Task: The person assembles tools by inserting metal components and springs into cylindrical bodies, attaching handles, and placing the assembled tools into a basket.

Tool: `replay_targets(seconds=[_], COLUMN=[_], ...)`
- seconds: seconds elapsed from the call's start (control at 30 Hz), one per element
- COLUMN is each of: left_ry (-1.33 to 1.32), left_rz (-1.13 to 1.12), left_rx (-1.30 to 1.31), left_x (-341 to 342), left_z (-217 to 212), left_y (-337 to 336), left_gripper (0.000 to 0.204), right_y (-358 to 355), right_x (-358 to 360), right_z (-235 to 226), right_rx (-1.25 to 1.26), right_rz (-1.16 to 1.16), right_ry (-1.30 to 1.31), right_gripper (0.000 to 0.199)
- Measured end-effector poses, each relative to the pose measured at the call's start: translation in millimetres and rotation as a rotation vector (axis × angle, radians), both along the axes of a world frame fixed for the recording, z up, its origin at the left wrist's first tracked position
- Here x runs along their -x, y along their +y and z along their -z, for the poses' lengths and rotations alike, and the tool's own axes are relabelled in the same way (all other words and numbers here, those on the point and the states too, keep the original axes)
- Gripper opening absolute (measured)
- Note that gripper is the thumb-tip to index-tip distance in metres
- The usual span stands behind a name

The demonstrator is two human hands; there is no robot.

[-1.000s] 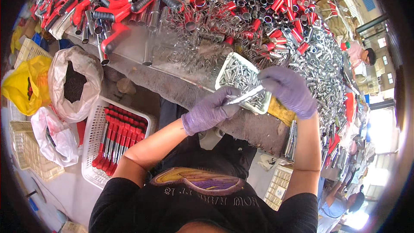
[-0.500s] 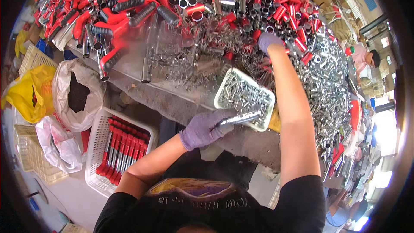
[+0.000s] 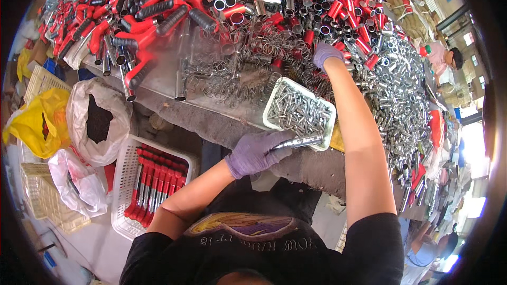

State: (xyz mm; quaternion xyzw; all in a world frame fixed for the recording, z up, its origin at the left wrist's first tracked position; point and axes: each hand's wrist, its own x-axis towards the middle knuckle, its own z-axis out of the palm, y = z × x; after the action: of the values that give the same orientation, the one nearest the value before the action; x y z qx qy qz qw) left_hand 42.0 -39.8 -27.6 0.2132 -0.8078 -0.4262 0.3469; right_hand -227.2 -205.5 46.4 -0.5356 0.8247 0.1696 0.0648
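My left hand (image 3: 260, 153), in a purple glove, is closed around a shiny metal tube (image 3: 300, 141). The tube points right, over the near rim of a white tray (image 3: 271, 106) full of small silver pins (image 3: 300, 108). Farther off, my right hand (image 3: 328, 55), gloved the same way, reaches into the heap between the loose coil springs (image 3: 272, 47) and the red collars (image 3: 364, 46). Its fingers are mostly hidden from this view, so what they touch does not show.
Red-and-black handles (image 3: 153, 26) with metal tubes pile up at the far left. Small silver parts (image 3: 393, 97) cover the right. Below left stand a white basket (image 3: 122, 190) of red-ended tools (image 3: 156, 184), a white sack (image 3: 79, 111) and a yellow bag (image 3: 53, 108). Other people sit at the far right.
The view has shifted slightly. My left hand still holds the metal tube, now nearer level. My right hand stays at the heap, a little closer to the springs.
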Motion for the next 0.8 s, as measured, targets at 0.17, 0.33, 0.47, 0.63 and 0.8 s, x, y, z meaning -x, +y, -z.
replay_targets(seconds=[0.17, 0.33, 0.47, 0.63, 0.8], left_ry=[0.034, 0.078, 0.093, 0.077, 0.161], left_rz=[0.032, 0.136, 0.074, 0.105, 0.031], left_rx=[-0.083, -0.229, -0.285, -0.375, -0.611], left_x=[3, 6, 1, 1, 2], left_z=[2, -6, 8, 6, -1], left_y=[0, -1, -1, 3, 5], left_gripper=[0.035, 0.038, 0.037, 0.037, 0.033], right_y=[11, 58, 79, 98, 115], right_x=[40, 170, 113, 103, 63], right_z=[-9, 1, -4, 7, -26], right_rx=[0.182, 0.476, 0.850, 1.040, 1.312], right_rz=[0.162, -0.468, -0.204, 0.103, 0.094], right_ry=[-0.224, -0.599, -1.119, -1.469, -1.426], right_gripper=[0.046, 0.046, 0.045, 0.047, 0.038])
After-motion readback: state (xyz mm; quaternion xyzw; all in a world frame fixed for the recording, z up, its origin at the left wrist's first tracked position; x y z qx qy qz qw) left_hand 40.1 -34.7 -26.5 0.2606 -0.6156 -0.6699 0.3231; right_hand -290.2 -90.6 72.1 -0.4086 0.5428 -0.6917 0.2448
